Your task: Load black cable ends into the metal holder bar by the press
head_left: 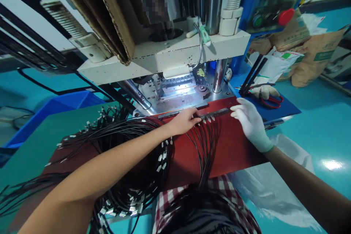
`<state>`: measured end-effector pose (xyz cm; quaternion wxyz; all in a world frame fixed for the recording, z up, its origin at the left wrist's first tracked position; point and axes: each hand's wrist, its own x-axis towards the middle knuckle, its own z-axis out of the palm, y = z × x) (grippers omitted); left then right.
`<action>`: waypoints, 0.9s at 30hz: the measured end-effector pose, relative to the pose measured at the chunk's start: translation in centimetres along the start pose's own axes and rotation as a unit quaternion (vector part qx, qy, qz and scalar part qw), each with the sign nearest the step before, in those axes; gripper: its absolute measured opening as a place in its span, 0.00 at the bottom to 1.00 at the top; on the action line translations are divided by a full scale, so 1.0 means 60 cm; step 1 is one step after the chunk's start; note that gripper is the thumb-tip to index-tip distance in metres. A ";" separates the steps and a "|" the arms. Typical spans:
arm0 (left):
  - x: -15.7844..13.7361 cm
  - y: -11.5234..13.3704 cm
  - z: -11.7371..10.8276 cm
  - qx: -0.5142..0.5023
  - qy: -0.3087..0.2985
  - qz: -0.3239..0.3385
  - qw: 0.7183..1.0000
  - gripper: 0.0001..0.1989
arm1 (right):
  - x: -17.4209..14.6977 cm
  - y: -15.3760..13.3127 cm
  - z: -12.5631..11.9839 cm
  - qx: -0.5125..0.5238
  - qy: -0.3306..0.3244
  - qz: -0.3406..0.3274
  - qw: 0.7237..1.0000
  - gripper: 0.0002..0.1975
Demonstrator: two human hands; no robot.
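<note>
My left hand [182,121] is bare, its thumb and fingers closed around the left end of a narrow dark metal bar [218,112]. Several thin black cables [204,146] with small silver connectors [208,119] hang from the bar's near edge toward my lap. My right hand [250,124] wears a white glove. Its bent fingers are slightly apart just beyond the bar's right end, with nothing visible between them. Under the bar lies a red mat [233,146]. Left of the hanging cables is a large coil of black cable [131,175] with silver ends.
Ahead stands a press with a cream plate [164,56], steel posts and a lit metal mould [178,87]. Red-handled scissors [272,101] lie on a blue shelf at right. Paper sacks [315,51] stand behind them. A blue bin [55,117] sits at left.
</note>
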<state>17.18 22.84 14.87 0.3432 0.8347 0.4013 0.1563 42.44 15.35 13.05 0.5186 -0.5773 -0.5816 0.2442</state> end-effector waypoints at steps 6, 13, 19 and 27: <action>-0.018 0.035 -0.102 -0.168 0.040 0.029 0.985 0.07 | -0.100 -0.087 0.047 0.218 -0.344 0.245 0.880 0.26; -0.026 -0.006 -0.104 0.096 0.146 0.098 0.980 0.09 | -0.210 -0.170 0.186 0.421 -0.524 0.311 0.672 0.27; 0.024 -0.099 -0.118 0.158 0.168 0.097 0.968 0.12 | -0.120 -0.175 0.221 0.417 -0.520 0.329 0.669 0.25; 0.196 -0.233 -0.172 0.047 0.186 0.069 0.979 0.13 | 0.089 -0.114 0.298 0.421 -0.550 0.318 0.647 0.19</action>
